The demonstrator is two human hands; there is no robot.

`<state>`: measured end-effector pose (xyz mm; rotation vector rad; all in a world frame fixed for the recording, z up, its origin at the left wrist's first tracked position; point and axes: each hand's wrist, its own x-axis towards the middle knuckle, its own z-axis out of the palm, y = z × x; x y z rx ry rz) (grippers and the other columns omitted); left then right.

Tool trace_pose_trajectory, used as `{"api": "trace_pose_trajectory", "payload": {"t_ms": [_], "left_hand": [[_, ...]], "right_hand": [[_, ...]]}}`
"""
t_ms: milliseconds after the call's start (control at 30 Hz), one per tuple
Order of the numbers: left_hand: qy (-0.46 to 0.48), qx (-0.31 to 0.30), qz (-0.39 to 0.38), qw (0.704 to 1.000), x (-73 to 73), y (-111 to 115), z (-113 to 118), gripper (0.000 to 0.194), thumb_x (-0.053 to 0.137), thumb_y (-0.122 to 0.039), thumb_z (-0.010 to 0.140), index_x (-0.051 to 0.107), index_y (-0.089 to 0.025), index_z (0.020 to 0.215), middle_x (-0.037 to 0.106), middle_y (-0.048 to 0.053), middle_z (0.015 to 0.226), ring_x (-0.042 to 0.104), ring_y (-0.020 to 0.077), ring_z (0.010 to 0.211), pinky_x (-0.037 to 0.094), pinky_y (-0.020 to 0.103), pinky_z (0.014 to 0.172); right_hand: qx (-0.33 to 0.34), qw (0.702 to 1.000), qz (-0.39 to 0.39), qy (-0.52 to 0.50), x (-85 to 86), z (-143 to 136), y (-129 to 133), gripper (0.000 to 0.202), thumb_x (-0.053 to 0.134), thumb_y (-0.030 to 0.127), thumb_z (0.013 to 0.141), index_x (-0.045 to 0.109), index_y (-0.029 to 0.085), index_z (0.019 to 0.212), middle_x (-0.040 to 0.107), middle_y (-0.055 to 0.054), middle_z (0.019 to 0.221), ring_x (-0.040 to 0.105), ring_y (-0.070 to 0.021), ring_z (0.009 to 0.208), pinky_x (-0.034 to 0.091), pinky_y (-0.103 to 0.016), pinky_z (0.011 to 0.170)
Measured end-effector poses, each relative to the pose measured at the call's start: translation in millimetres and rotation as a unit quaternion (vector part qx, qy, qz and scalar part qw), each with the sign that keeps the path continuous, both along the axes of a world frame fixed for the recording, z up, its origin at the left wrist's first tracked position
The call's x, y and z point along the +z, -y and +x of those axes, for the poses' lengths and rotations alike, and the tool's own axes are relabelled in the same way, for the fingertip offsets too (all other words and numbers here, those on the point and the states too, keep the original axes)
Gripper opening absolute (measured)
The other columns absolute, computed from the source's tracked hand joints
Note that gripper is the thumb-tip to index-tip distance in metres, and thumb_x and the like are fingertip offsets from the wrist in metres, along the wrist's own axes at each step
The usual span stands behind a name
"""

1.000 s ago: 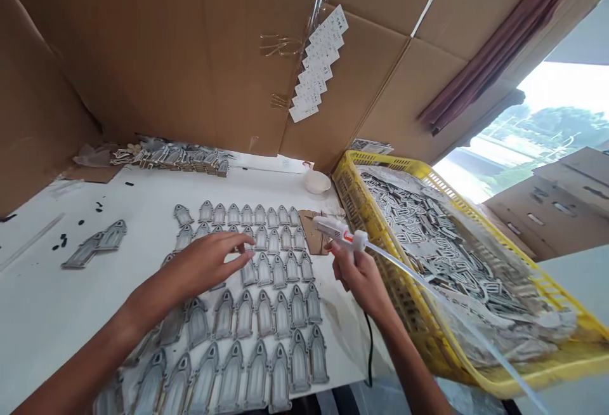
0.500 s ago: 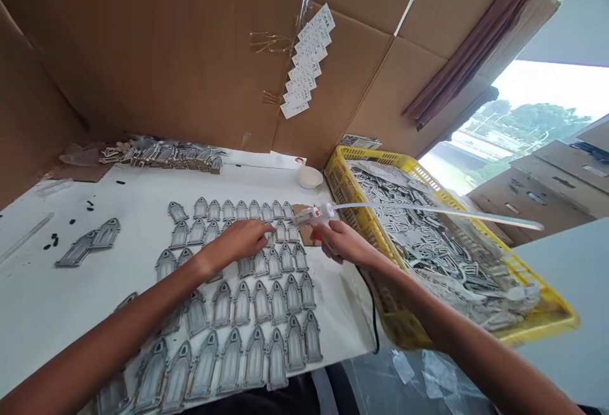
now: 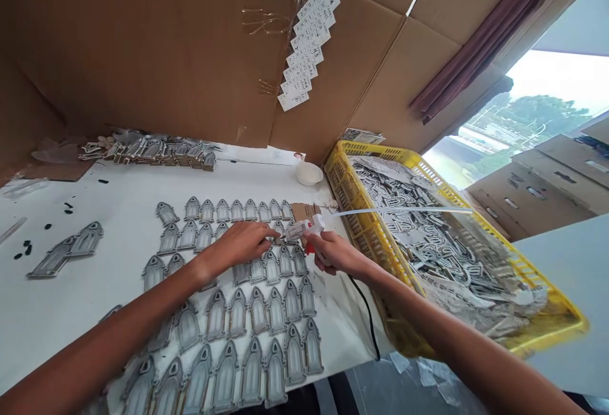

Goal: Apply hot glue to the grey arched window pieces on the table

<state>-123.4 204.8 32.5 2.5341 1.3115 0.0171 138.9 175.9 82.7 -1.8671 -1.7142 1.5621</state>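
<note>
My right hand (image 3: 335,253) is wrapped round a white glue gun (image 3: 318,224) with a red trigger. Its nozzle points left, close to my left fingertips, and a long translucent glue stick (image 3: 404,210) juts from its back toward the right. My left hand (image 3: 245,242) hovers low over the rows, fingers curled and pressed together at the tips; whatever they grip is too small or hidden to name. Grey arched window-shaped pieces (image 3: 259,308) lie in rows on the white table (image 3: 128,212), some covered by my left forearm.
A yellow crate (image 3: 412,282) full of grey cut-out pieces stands at the right. Behind the rows are a white bowl (image 3: 309,174) and a stack of pieces (image 3: 162,150). Two joined arches (image 3: 66,250) and black bits lie at left. A black cord (image 3: 370,320) hangs off the table's right side.
The glue gun has moved down and left, bringing its nozzle to my left fingertips. My left hand stays over the same rows. The view has shifted slightly.
</note>
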Motion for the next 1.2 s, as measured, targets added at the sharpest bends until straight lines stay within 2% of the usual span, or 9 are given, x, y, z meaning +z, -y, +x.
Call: {"api": "trace_pose_trajectory", "payload": {"t_ms": [333,467,667,1200], "left_hand": [[0.017,0.016,-0.013,1.000,-4.4,-1.4,-5.5,0.047,0.057,-0.020,0.106,0.079,-0.034,0.146,0.086,0.006,0.127,0.081,0.0302,0.118,0.061,0.038,0.095],[0.017,0.020,-0.015,1.000,-2.2,-1.4,-5.0,0.048,0.056,-0.021,0.107,0.080,-0.035,0.146,0.086,0.005,0.126,0.081,0.0296,0.117,0.060,0.036,0.093],[0.012,0.019,-0.020,1.000,0.1,-1.0,-4.5,0.047,0.056,-0.022,0.108,0.080,-0.034,0.146,0.086,0.006,0.123,0.081,0.0307,0.116,0.060,0.037,0.091],[0.034,0.004,0.004,0.999,-7.8,-1.4,-7.3,0.046,0.056,-0.021,0.106,0.082,-0.034,0.141,0.085,0.007,0.114,0.080,0.0295,0.104,0.057,0.037,0.083]], "right_hand": [[0.006,1.000,0.000,0.029,3.0,-1.8,3.1,0.048,0.039,0.044,0.123,0.052,0.024,0.081,0.054,0.006,0.049,0.041,-0.0096,0.040,0.031,-0.026,0.047],[0.003,0.999,-0.003,0.037,2.5,-1.3,2.7,0.048,0.038,0.044,0.122,0.055,0.023,0.083,0.053,0.006,0.050,0.042,-0.0101,0.041,0.031,-0.026,0.047],[0.002,0.998,-0.002,0.056,-3.2,1.1,1.2,0.048,0.040,0.047,0.121,0.060,0.022,0.085,0.055,0.004,0.054,0.047,-0.0113,0.045,0.036,-0.025,0.050],[0.032,0.993,0.045,0.101,-5.7,4.4,2.1,0.054,0.042,0.054,0.118,0.061,0.022,0.080,0.059,0.000,0.056,0.054,-0.0153,0.051,0.040,-0.030,0.061]]}}
